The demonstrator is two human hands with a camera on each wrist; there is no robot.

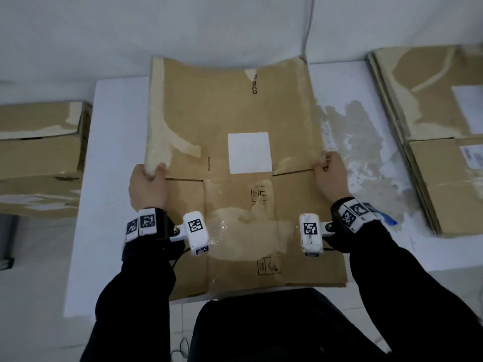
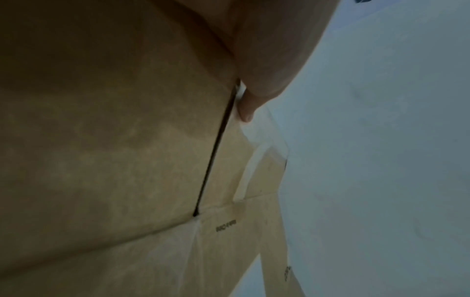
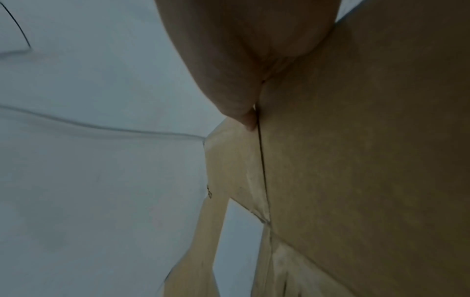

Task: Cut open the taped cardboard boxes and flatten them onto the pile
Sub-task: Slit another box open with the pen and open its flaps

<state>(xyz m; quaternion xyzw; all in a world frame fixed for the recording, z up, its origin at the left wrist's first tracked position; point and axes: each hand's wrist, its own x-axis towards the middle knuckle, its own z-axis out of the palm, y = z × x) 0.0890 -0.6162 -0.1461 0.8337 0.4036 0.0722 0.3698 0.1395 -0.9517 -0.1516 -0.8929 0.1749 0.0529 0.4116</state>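
Observation:
A flattened brown cardboard box (image 1: 230, 113) with a white label and torn tape is held over the white table (image 1: 115, 142), its far half curving upward. My left hand (image 1: 147, 182) grips its left edge, thumb on top by a slit between flaps. My right hand (image 1: 329, 176) grips the right edge at the matching slit. In the left wrist view a fingertip (image 2: 245, 112) lies against the box (image 2: 114, 140) beside a dark slit. The right wrist view shows a finger (image 3: 248, 120) pressed on the box (image 3: 356, 160) edge.
A pile of flattened boxes (image 1: 433, 131) lies at the right of the table. A taped, unflattened box (image 1: 39, 158) stands at the left, beyond the table edge. Torn tape residue (image 1: 366, 158) marks the table between the held box and the pile. A white wall rises behind.

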